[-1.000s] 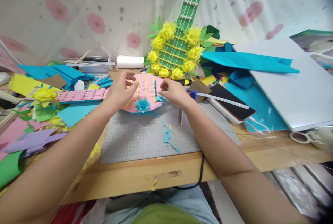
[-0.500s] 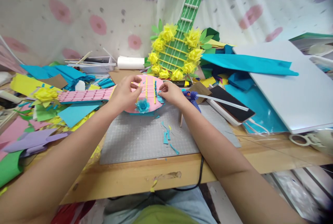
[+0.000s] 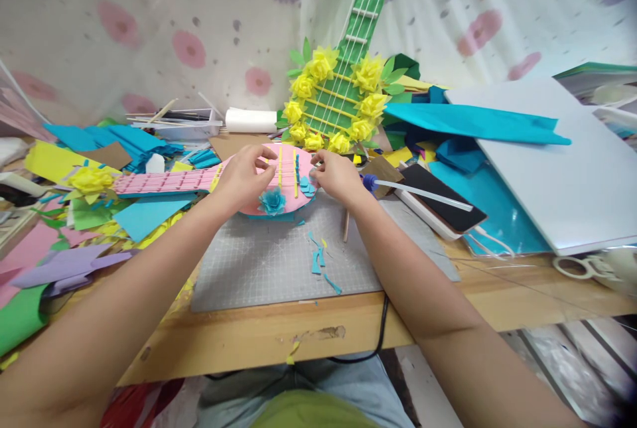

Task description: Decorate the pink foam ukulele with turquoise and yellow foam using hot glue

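The pink paper guitar (image 3: 209, 181) lies on the desk (image 3: 249, 335), with yellow strings and one blue flower (image 3: 273, 201) already on. The left hand (image 3: 243, 179) presses its body, fingers curled. The right hand (image 3: 338, 178) pinches small blue leaves (image 3: 306, 186) at the edge, not yet fixed, it seems.

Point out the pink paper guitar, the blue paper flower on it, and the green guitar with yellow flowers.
pink paper guitar (image 3: 164, 182): head view, on its neck.
blue paper flower (image 3: 273, 202): head view, on the flower's middle.
green guitar (image 3: 365, 6): head view, on its upright neck.
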Demonstrator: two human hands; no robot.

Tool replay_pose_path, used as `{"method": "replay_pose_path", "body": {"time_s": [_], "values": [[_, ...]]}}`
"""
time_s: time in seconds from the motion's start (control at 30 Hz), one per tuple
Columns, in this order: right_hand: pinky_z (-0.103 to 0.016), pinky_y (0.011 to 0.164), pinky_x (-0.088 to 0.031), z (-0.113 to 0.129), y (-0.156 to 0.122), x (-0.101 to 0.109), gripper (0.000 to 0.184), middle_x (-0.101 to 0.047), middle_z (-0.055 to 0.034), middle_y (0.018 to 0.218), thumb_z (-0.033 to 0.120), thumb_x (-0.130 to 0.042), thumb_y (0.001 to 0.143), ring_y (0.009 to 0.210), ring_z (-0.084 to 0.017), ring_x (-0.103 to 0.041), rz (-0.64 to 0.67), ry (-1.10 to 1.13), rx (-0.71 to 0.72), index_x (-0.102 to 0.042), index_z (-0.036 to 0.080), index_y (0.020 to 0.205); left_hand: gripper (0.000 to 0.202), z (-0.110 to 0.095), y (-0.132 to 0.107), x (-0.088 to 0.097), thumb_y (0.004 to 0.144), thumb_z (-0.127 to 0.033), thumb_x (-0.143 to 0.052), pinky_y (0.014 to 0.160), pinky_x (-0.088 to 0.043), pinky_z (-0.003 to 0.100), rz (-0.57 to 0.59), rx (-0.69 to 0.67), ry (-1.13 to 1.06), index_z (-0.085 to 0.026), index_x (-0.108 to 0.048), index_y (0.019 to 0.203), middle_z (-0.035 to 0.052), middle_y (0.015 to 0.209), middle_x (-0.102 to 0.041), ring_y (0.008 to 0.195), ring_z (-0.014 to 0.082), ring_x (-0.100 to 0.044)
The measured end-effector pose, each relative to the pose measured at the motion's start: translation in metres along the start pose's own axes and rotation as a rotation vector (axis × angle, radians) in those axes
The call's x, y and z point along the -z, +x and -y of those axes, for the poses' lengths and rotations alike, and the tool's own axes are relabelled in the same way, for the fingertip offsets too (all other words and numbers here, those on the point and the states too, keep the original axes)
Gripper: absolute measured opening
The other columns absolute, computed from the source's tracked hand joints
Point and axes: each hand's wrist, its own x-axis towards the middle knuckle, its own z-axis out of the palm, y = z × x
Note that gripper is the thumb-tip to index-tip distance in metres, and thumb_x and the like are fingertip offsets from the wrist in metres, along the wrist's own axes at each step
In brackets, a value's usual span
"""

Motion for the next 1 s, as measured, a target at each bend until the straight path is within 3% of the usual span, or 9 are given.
{"method": "replay_pose_path", "body": {"time_s": [0.17,0.3,0.43,0.6,0.77,0.9,1.0], "values": [[-0.035,0.080,-0.046,0.005,-0.002,0.007,0.019,-0.070,-0.0049,0.086,0.016,-0.057,0.076,0.087,-0.021,-0.065,-0.090,0.076,0.036,-0.062,0.019,0.094,0.023,-0.011,-0.001,0.001,0.075,-0.028,-0.053,0.077,-0.047,0.030,-0.011,0.022,-0.030,-0.018,-0.061,0.094,0.0059,0.107,-0.065,0.082,0.0159,-0.062],[-0.032,0.080,-0.047,0.013,-0.005,0.004,0.016,-0.070,-0.0012,0.084,0.017,-0.058,0.076,0.084,-0.017,-0.066,-0.151,0.223,0.099,-0.060,0.021,0.092,0.018,-0.023,-0.001,-0.002,0.075,-0.031,-0.052,0.066,-0.043,0.027,0.010,0.084,-0.073,-0.017,-0.063,0.080,0.0035,0.085,-0.067,0.069,0.0145,-0.058],[-0.032,0.083,-0.047,0.022,-0.012,-0.008,0.021,-0.071,-0.0005,0.086,0.017,-0.053,0.080,0.086,-0.017,-0.067,-0.220,0.248,0.149,-0.058,0.022,0.100,0.038,-0.027,0.006,-0.011,0.080,-0.048,-0.046,0.061,-0.039,0.028,0.080,0.155,-0.152,-0.016,-0.064,0.071,0.0044,0.070,-0.065,0.066,0.0163,-0.056],[-0.034,0.088,-0.047,0.030,-0.019,-0.015,0.036,-0.070,-0.0021,0.100,0.013,-0.047,0.080,0.100,-0.020,-0.064,-0.177,0.216,0.167,-0.054,0.024,0.113,0.052,-0.025,0.012,-0.016,0.077,-0.063,-0.044,0.053,-0.033,0.027,0.108,0.184,-0.148,-0.015,-0.063,0.068,0.0044,0.065,-0.062,0.060,0.0155,-0.053],[-0.036,0.092,-0.046,0.036,-0.024,-0.012,0.050,-0.069,-0.0043,0.107,0.010,-0.046,0.078,0.107,-0.021,-0.062,-0.088,0.235,0.151,-0.049,0.024,0.126,0.037,-0.017,0.012,-0.014,0.072,-0.053,-0.056,0.058,-0.040,0.026,0.073,0.188,-0.217,-0.017,-0.065,0.068,0.0031,0.068,-0.065,0.068,0.0169,-0.059],[-0.034,0.089,-0.049,0.036,-0.023,-0.014,0.053,-0.065,-0.0039,0.116,0.010,-0.046,0.077,0.106,-0.019,-0.062,-0.031,0.370,0.145,-0.048,0.025,0.128,0.025,-0.010,0.012,-0.014,0.071,-0.040,-0.060,0.064,-0.046,0.026,0.099,0.253,-0.398,-0.017,-0.068,0.075,0.0050,0.077,-0.070,0.075,0.0178,-0.064],[-0.032,0.084,-0.051,0.030,-0.022,-0.015,0.051,-0.063,-0.0045,0.119,0.012,-0.046,0.078,0.104,-0.017,-0.063,-0.016,0.478,0.158,-0.048,0.026,0.127,0.019,-0.006,0.010,-0.012,0.071,-0.033,-0.058,0.063,-0.047,0.027,0.101,0.286,-0.407,-0.016,-0.067,0.075,0.0061,0.079,-0.070,0.072,0.0173,-0.065]]}}
